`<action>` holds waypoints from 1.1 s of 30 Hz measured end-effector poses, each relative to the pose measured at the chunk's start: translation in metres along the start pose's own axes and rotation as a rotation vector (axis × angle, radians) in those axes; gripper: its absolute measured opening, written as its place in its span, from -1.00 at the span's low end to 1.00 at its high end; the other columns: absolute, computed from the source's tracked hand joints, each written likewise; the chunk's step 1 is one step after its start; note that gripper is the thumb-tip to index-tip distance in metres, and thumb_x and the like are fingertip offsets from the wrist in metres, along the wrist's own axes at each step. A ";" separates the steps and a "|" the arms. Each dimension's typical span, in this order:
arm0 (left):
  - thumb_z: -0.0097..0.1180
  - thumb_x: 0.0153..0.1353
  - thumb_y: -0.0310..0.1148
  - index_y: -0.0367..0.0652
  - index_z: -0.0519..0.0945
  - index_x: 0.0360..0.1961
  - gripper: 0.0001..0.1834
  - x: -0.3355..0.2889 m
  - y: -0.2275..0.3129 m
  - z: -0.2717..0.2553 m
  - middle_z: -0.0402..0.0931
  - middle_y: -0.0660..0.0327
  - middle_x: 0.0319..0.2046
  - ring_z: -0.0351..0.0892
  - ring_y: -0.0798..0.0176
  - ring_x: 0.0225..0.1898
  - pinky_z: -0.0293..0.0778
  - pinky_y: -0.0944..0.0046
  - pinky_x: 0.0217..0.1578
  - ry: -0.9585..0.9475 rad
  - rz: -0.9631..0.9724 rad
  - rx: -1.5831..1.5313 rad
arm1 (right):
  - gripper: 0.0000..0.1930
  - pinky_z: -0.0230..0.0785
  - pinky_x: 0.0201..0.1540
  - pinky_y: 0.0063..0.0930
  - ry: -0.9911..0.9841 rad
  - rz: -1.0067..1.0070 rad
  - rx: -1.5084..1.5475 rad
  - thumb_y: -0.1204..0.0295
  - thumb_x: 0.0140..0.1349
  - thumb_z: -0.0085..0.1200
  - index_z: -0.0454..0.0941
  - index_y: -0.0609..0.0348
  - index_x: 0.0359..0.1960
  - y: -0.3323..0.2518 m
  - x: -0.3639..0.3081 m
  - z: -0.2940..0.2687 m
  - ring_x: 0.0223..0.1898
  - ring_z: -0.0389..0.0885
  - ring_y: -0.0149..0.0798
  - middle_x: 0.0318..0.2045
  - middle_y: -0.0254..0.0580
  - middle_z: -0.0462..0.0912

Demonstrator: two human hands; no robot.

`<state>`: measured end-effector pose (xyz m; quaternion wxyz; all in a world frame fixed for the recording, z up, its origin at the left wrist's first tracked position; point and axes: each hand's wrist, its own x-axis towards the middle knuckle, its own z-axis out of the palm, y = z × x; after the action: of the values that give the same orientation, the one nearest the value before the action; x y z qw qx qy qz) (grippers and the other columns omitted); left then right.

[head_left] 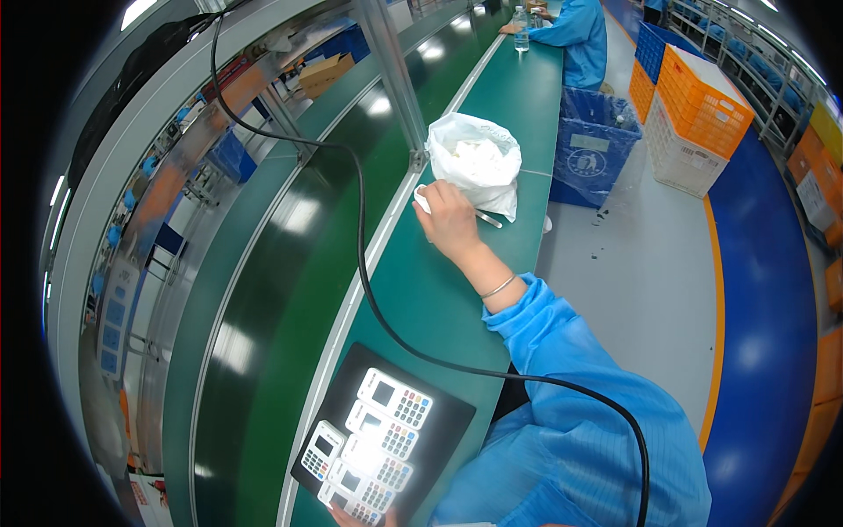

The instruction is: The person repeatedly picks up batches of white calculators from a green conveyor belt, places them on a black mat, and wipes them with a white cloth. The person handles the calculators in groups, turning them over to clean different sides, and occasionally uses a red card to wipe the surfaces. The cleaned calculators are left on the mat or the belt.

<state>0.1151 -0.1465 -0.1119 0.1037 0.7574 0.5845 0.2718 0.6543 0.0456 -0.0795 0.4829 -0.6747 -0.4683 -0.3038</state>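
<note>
White cloth: a small wad (422,198) on the green workbench (439,299), just at the left foot of the white plastic bag (475,160).
Head view, right hand: right hand (450,221) is stretched forward from a blue sleeve (562,369), back of the hand up; its fingers (432,204) are curled down onto the cloth, which peeks out at their far tips. Whether they pinch it or only press on it cannot be told.
Head view, left hand: left hand (347,518) shows only as fingertips at the lower edge, touching the near rim of the black tray (443,422); their spread cannot be told.
Tray: five white keypad terminals (373,435) lie on it, packed close.
Cable: a black cable (360,263) arcs over the bench between the hands.
Beyond: a blue bin (590,149) and orange crates (702,97) stand on the floor.
</note>
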 end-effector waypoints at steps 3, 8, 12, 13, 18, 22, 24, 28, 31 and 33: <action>0.61 -0.18 -0.25 -0.25 0.05 0.53 0.30 0.001 0.002 0.000 0.04 -0.27 0.45 0.09 -0.27 0.46 0.03 -0.14 0.47 0.003 -0.002 -0.005 | -0.79 0.50 -0.17 -0.20 -0.008 0.040 0.043 0.44 0.15 0.29 0.56 0.16 -0.20 -0.001 -0.001 0.002 -0.20 0.60 -0.06 -0.26 -0.14 0.53; 0.61 -0.19 -0.25 -0.25 0.05 0.53 0.29 0.004 0.002 0.001 0.04 -0.27 0.45 0.10 -0.27 0.46 0.03 -0.13 0.47 -0.003 0.009 -0.014 | -0.78 0.49 -0.11 -0.13 0.123 0.229 0.318 0.36 0.29 0.22 0.58 0.20 -0.13 0.010 -0.002 0.009 -0.15 0.64 0.08 -0.17 -0.05 0.61; 0.61 -0.19 -0.25 -0.25 0.05 0.53 0.29 0.005 0.003 0.001 0.04 -0.27 0.45 0.10 -0.27 0.46 0.03 -0.13 0.47 -0.009 0.014 -0.014 | -0.76 0.48 -0.10 -0.11 0.115 0.318 0.385 0.33 0.36 0.17 0.58 0.25 -0.10 0.016 -0.004 0.012 -0.15 0.66 0.15 -0.15 0.01 0.63; 0.61 -0.19 -0.25 -0.25 0.05 0.53 0.29 0.005 0.003 0.002 0.04 -0.27 0.45 0.10 -0.27 0.46 0.03 -0.13 0.47 -0.008 0.014 -0.017 | -0.76 0.48 -0.10 -0.11 0.112 0.319 0.385 0.33 0.37 0.16 0.58 0.25 -0.09 0.017 -0.005 0.012 -0.16 0.66 0.15 -0.15 0.02 0.63; 0.61 -0.19 -0.26 -0.25 0.05 0.53 0.29 0.005 0.001 0.002 0.05 -0.27 0.44 0.11 -0.27 0.45 0.03 -0.13 0.47 -0.009 0.022 -0.033 | -0.76 0.47 -0.10 -0.17 0.177 0.336 0.428 0.34 0.39 0.14 0.58 0.26 -0.08 0.017 -0.004 0.015 -0.16 0.65 0.08 -0.15 0.02 0.63; 0.61 -0.19 -0.26 -0.25 0.05 0.53 0.29 0.000 -0.006 0.001 0.05 -0.26 0.44 0.11 -0.27 0.45 0.03 -0.13 0.47 -0.003 0.025 -0.053 | -0.75 0.45 -0.08 -0.23 0.227 0.429 0.492 0.34 0.41 0.11 0.58 0.28 -0.04 0.015 -0.004 0.015 -0.15 0.63 0.03 -0.16 0.01 0.63; 0.59 -0.16 -0.26 -0.25 0.05 0.53 0.26 0.000 -0.004 0.001 0.07 -0.26 0.43 0.14 -0.26 0.43 0.06 -0.13 0.45 0.010 0.040 -0.063 | -0.74 0.44 -0.07 -0.23 0.222 0.464 0.516 0.34 0.42 0.11 0.58 0.28 -0.03 0.017 -0.004 0.016 -0.14 0.63 0.02 -0.16 0.01 0.62; 0.57 -0.13 -0.27 -0.24 0.05 0.53 0.25 0.003 0.002 -0.001 0.08 -0.26 0.42 0.16 -0.26 0.42 0.08 -0.14 0.44 0.012 0.038 -0.051 | -0.75 0.44 -0.04 -0.23 0.237 0.455 0.541 0.34 0.42 0.10 0.58 0.27 -0.03 0.020 -0.004 0.016 -0.11 0.62 0.03 -0.14 0.01 0.62; 0.57 -0.13 -0.27 -0.24 0.05 0.53 0.24 0.005 0.006 -0.001 0.08 -0.26 0.42 0.16 -0.26 0.42 0.08 -0.14 0.44 0.011 0.033 -0.038 | -0.77 0.44 -0.02 -0.23 0.295 0.372 0.471 0.36 0.42 0.09 0.58 0.27 -0.04 0.019 -0.002 0.014 -0.08 0.62 0.03 -0.12 0.02 0.61; 0.57 -0.13 -0.26 -0.25 0.05 0.53 0.24 0.006 0.008 -0.001 0.08 -0.26 0.42 0.16 -0.26 0.42 0.08 -0.14 0.44 0.009 0.030 -0.033 | -0.78 0.44 0.01 -0.24 0.324 0.375 0.487 0.38 0.42 0.09 0.57 0.27 -0.04 0.015 0.001 0.008 -0.06 0.61 0.03 -0.11 0.02 0.61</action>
<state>0.1226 -0.1438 -0.1058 0.1095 0.7631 0.5690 0.2862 0.6680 0.0524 -0.0874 0.7454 -0.5568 -0.3120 -0.1921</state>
